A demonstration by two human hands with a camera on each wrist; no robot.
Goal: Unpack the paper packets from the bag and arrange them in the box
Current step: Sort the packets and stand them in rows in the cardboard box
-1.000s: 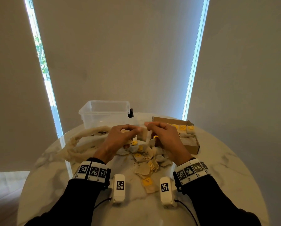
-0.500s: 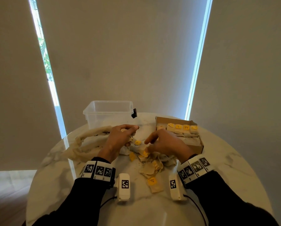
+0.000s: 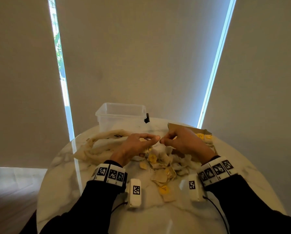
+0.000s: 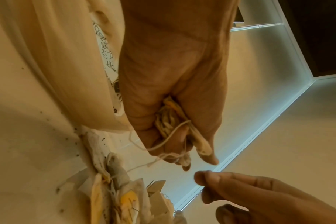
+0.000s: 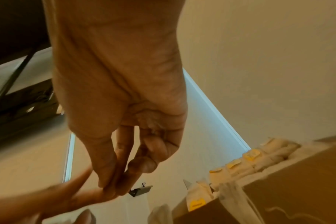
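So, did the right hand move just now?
Yes. The right hand has lifted off the packet pile and now shows against the cardboard box, at its left corner, fingertips near the left hand.

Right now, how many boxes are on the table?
2: a clear plastic box at the back left, and a cardboard box at the back right, partly hidden behind the right hand.

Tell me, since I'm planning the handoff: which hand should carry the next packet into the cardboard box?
Right, probably. The right hand is beside the cardboard box and seems free; the left hand already grips bunched packets near the bag.
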